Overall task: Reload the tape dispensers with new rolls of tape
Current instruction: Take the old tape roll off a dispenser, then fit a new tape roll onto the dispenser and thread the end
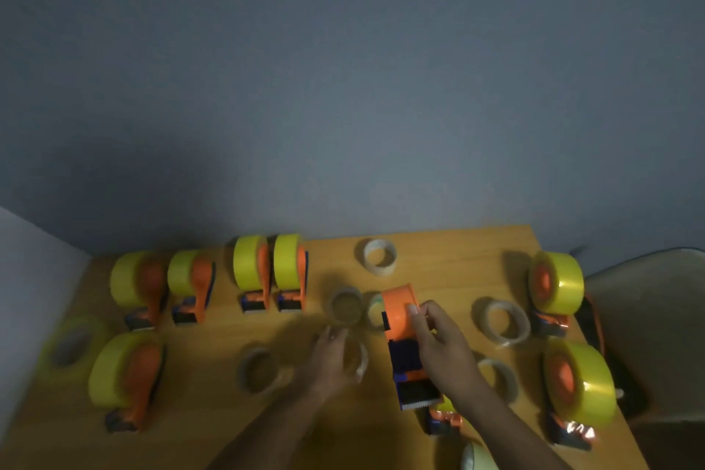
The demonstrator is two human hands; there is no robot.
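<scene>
Right hand (438, 345) grips the empty orange dispenser (402, 320) mid-table; left hand (330, 359) holds a spent clear core (356, 359)
We judge both light, rigid plastic; hold dispenser by its sides, away from the blade end

Right hand (438, 345) grips an orange-blue dispenser (406, 343), spool bare, standing on the worktop (438, 252). Left hand (328, 355) on a clear empty core (356, 359) just left of it; grip blurred. More empty cores around: far (379, 256), centre (345, 309), near-left (257, 370), right (501, 322), near-right (498, 378). Loaded dispensers with yellow rolls: four in the far-left row (139, 284) (192, 280) (251, 269) (290, 267), one near-left (126, 374), two on the right (557, 286) (580, 385). Loose yellow roll (72, 345) flat at the left edge.
</scene>
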